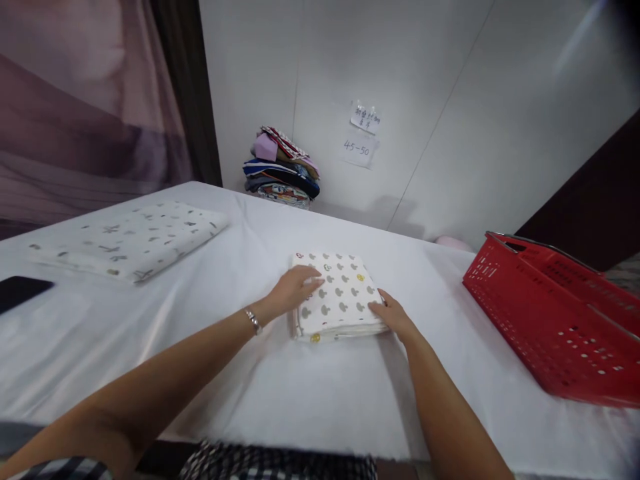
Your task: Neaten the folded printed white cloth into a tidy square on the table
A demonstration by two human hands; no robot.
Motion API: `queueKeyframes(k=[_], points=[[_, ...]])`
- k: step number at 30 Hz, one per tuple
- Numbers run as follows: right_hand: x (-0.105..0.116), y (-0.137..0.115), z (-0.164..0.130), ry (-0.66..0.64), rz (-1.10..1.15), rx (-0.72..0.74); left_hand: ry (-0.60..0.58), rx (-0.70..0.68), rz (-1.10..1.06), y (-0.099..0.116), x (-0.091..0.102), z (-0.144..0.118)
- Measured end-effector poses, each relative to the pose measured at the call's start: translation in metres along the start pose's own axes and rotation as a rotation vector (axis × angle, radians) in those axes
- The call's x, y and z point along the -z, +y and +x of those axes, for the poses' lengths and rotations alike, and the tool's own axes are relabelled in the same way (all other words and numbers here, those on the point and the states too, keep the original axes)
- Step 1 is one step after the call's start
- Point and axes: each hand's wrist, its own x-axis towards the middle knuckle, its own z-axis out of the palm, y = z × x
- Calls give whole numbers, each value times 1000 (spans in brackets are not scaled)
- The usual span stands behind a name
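Note:
A white cloth printed with grey mushroom-like shapes and a few yellow and red figures lies folded into a thick, squarish bundle on the white-covered table. My left hand, with a bracelet at the wrist, rests on the bundle's left side, its thumb and forefinger apart on the top layer. At the right edge is my right hand; its thumb lies on top, and the other fingers wrap the side, partly hidden. Layered folds show along the bundle's near edge.
A larger folded white cloth with a scattered print lies at left, beside a dark flat object. A red perforated basket stands at right. Behind the table, folded fabrics are stacked against the wall, near handwritten paper notes.

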Motion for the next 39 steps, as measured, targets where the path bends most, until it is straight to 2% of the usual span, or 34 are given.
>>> queueKeyframes(k=[3, 5, 7, 10, 13, 15, 17, 21, 25, 30, 34, 39], points=[[-6, -6, -9, -92, 64, 1, -98, -161, 40, 19, 2, -30], [-9, -2, -16, -99, 121, -7, -157, -201, 37, 24, 7, -44], [-12, 5, -22, -56, 158, -15, -168, -183, 21, 23, 13, -53], [-16, 13, -32, 120, 141, -8, -128, -132, -10, 20, 21, -61], [-17, 17, -43, 241, 97, 132, -138, -141, -41, 25, 21, -68], [-16, 18, -50, 219, 74, 276, -163, -170, -39, 30, 18, -72], [-16, 20, -55, 160, 61, 348, -168, -189, -18, 34, 14, -74], [-18, 22, -58, 54, 78, 234, -155, -207, 34, 35, 10, -75], [-20, 23, -58, 24, 126, 142, -155, -209, 75, 33, 13, -74], [-23, 20, -61, 27, 185, 167, -137, -211, 73, 27, 17, -77], [-24, 19, -63, 65, 128, 224, -126, -203, 39, 26, 16, -79], [-23, 21, -62, 56, 82, 197, -131, -155, -22, 28, 17, -78]])
